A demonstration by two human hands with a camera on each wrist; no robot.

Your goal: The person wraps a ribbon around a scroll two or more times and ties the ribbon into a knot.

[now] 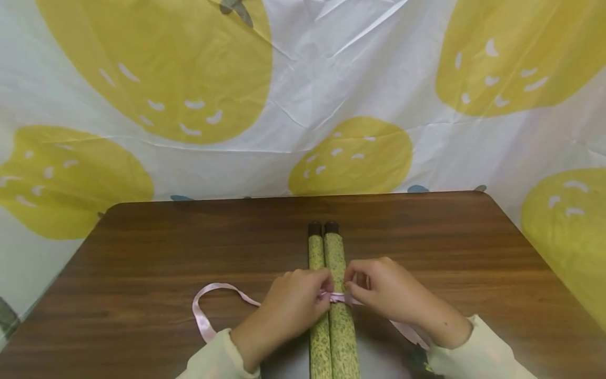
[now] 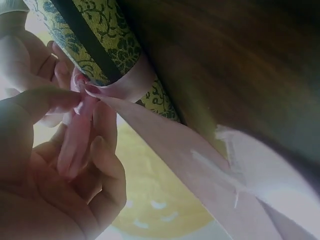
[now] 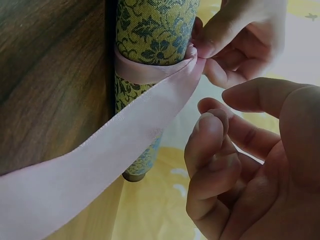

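Two slim rolls of a patterned yellow-green brocade scroll (image 1: 337, 258) lie side by side on the table, pointing away from me, with dark knobs at their far ends. A pale pink satin ribbon (image 3: 115, 135) wraps round the rolls and gathers in a small knot or loop. My left hand (image 1: 295, 300) pinches the ribbon at that gather between thumb and fingers. My right hand (image 1: 393, 289) hovers just right of the rolls, its fingers loosely bent and thumb apart, nothing held between them. One ribbon tail curves out to the left; another trails under the right forearm.
The dark brown wooden table (image 1: 142, 252) has rounded far corners. Behind it hangs a white cloth (image 1: 312, 79) printed with large yellow fruit. Pale sleeves (image 1: 478, 352) cover both forearms near the table's front.
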